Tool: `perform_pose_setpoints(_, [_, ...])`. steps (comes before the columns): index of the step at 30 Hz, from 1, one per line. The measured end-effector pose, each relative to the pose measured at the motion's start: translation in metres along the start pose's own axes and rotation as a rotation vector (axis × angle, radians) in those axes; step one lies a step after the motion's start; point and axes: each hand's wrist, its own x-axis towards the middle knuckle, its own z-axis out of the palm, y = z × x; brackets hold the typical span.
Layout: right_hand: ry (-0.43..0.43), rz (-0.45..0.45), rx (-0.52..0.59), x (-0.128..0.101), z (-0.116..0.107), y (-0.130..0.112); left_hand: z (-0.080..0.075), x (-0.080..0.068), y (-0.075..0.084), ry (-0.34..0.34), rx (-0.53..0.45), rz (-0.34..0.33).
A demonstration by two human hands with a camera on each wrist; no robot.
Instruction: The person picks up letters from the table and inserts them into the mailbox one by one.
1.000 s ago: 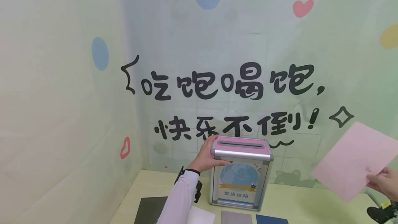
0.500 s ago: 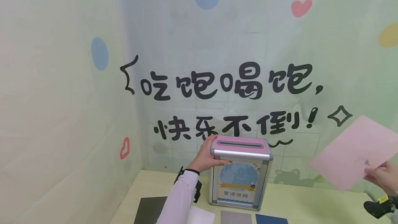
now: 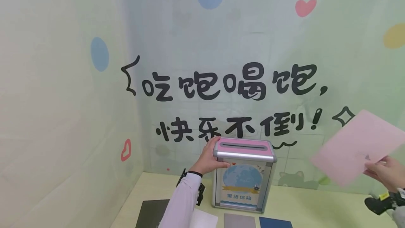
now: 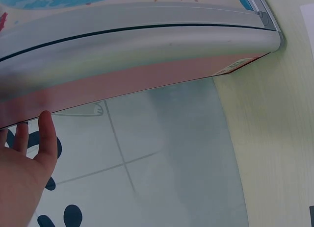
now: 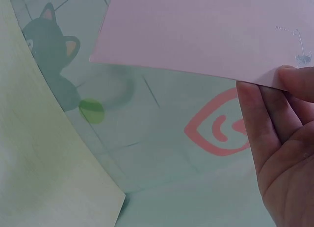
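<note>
A suggestion box (image 3: 242, 182) stands upright on the table, with a pink top, silver edges, a globe picture on its front and a long slot (image 3: 243, 146) in its lid. My left hand (image 3: 209, 159) grips the box's upper left side, thumb on the front and fingers reaching behind. Fingertips of the left hand (image 4: 29, 158) touch the pink side in the left wrist view. Off to the right of the box, my right hand (image 3: 387, 171) pinches a flat pink card (image 3: 357, 147) by its lower edge, in the air. Small silver print shows near the thumb on the card (image 5: 196, 31).
Along the table's (image 3: 316, 207) near edge lie a black flat piece (image 3: 152, 212), a white one (image 3: 205, 219), a grey one (image 3: 239, 221) and a blue one (image 3: 275, 223). A printed wall sheet (image 3: 234, 45) rises behind the box.
My right hand and the pink card have moved a little left and up, nearer the box. The left hand keeps its hold, and the box has stayed put.
</note>
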Motion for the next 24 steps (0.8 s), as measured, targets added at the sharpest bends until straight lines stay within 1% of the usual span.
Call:
perform_pose_setpoints(1, [0.037, 0.042, -0.100, -0.014, 0.009, -0.032, 0.000, -0.001, 0.001, 0.004, 0.014, 0.016])
perform_pose_setpoints(3, [0.056, 0.038, -0.118, -0.020, 0.014, -0.050, -0.001, -0.001, 0.002, 0.007, 0.018, 0.024])
perform_pose_setpoints(4, [0.065, 0.034, -0.117, -0.021, 0.016, -0.054, -0.001, -0.001, 0.002, 0.008, 0.021, 0.028])
perform_pose_setpoints(6, [0.077, 0.022, -0.111, -0.022, 0.019, -0.059, -0.001, 0.000, 0.001, 0.004, 0.018, 0.016])
perform_pose_setpoints(8, [0.079, 0.005, -0.106, -0.020, 0.020, -0.060, 0.000, 0.001, 0.001, -0.001, -0.001, -0.002])
perform_pose_setpoints(12, [0.077, -0.009, -0.079, -0.017, 0.022, -0.060, 0.001, 0.002, -0.002, -0.010, 0.000, -0.026])
perform_pose_setpoints(15, [0.064, -0.022, 0.002, -0.017, 0.024, -0.063, 0.001, 0.003, -0.004, -0.011, 0.007, -0.034])
perform_pose_setpoints(19, [0.029, -0.064, 0.182, -0.016, 0.026, -0.069, 0.001, 0.003, -0.004, -0.006, 0.011, -0.031])
perform_pose_setpoints(21, [0.014, -0.077, 0.254, -0.015, 0.027, -0.072, 0.000, 0.003, -0.003, -0.005, 0.014, -0.032])
perform_pose_setpoints(24, [-0.012, -0.085, 0.391, -0.015, 0.029, -0.074, 0.000, 0.002, -0.002, -0.005, 0.013, -0.041])
